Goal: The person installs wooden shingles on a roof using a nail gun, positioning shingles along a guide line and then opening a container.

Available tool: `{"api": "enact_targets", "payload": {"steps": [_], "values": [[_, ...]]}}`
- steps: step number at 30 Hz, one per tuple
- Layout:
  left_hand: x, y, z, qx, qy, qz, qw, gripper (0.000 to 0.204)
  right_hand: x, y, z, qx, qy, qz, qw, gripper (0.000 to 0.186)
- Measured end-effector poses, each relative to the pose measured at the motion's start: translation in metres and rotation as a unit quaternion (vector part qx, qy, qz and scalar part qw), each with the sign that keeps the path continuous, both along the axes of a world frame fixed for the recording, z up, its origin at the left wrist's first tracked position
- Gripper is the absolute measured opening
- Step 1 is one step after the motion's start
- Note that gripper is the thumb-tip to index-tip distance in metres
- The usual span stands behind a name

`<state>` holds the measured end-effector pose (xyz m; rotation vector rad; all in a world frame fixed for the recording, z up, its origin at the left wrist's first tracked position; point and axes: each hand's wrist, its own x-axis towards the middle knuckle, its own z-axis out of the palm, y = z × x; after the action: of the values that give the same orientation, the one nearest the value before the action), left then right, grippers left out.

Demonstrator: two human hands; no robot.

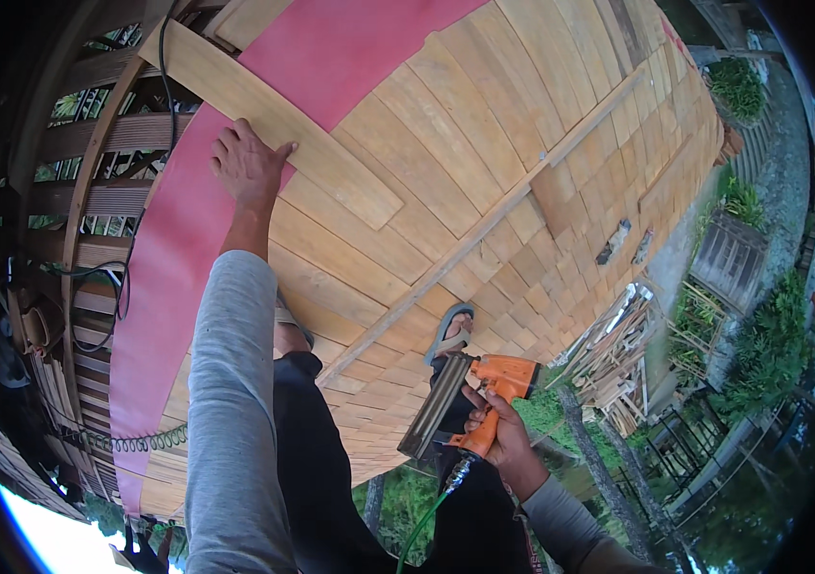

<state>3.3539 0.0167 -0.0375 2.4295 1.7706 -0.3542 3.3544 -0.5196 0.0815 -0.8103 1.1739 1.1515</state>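
Note:
My right hand [506, 442] is closed round the grip of an orange pneumatic nail gun [501, 375] with a long dark metal magazine. From the foot of its handle runs a green air hose [424, 529]. My left hand [251, 165] lies with thumb and fingers apart at the near edge of a long wooden shingle [283, 113]. Its fingers rest over the red underlay sheet [164, 268] and the thumb touches the shingle's edge. That shingle lies across the sheet and over the upper part of the laid wooden shingles [455, 105].
A long batten [484, 227] crosses the sloping roof. My sandalled feet stand close to it. Open slats [106, 198] and a dark cable [166, 77] are at the left, with a coiled hose [144, 442] lower down. Past the roof's edge, scrap wood [613, 368] lies far below.

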Motion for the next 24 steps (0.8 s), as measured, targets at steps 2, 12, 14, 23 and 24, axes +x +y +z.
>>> {"api": "enact_targets", "payload": {"steps": [2, 12, 14, 23, 24], "values": [[-0.005, 0.012, -0.001, 0.052, -0.032, -0.049, 0.997, 0.111, 0.01, 0.032, -0.04, 0.043, 0.007, 0.015, 0.999, 0.04], [-0.035, 0.046, -0.044, 0.084, -0.147, -0.151, 0.974, 0.13, 0.057, 0.167, -0.152, 0.071, -0.118, 0.077, 0.987, 0.03], [-0.039, 0.045, -0.047, 0.067, -0.164, -0.164, 0.97, 0.125, 0.066, 0.177, -0.159, 0.052, -0.134, 0.065, 0.987, 0.025], [0.014, 0.054, -0.038, 0.131, -0.187, 0.025, 0.973, 0.106, 0.054, 0.204, -0.175, 0.029, -0.203, 0.142, 0.968, 0.028], [0.018, 0.061, -0.041, 0.16, -0.177, 0.036, 0.97, 0.107, 0.052, 0.204, -0.179, 0.024, -0.225, 0.155, 0.962, 0.028]]}}
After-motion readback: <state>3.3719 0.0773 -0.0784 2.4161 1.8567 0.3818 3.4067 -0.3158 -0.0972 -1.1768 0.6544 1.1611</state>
